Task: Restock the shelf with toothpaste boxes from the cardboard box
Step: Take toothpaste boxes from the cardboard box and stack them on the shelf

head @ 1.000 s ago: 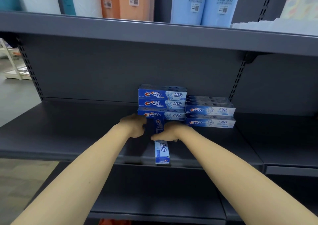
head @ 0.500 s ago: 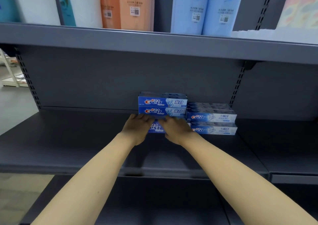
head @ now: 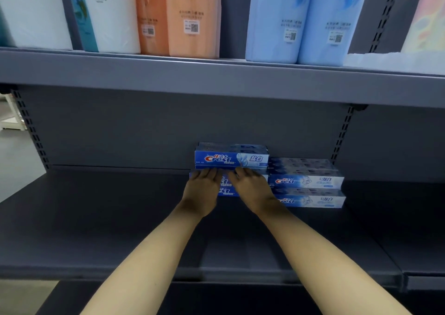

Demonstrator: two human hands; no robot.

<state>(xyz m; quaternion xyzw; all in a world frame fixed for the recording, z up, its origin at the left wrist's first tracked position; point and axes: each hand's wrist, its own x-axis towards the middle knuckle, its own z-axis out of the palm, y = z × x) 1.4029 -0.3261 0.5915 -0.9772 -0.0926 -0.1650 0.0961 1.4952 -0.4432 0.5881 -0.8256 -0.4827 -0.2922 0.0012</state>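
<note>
Both hands now press flat, fingers straight: left hand [head: 202, 189], right hand [head: 250, 187], squaring the dark-blue stack [head: 231, 158]; pushing unevenly may skew its top box.

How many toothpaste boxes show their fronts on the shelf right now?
5: dark-blue top box, two below it partly behind both hands, and two pale boxes stacked right. More may sit behind.

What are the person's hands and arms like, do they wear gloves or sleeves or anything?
Nothing is worn that shows. The left hand and the right hand are bare, with no gloves. Both forearms are bare as far as the bottom edge of the picture, so no sleeve is in view. No watch, bracelet or band shows on either wrist. Rings cannot be told at this size.
</note>
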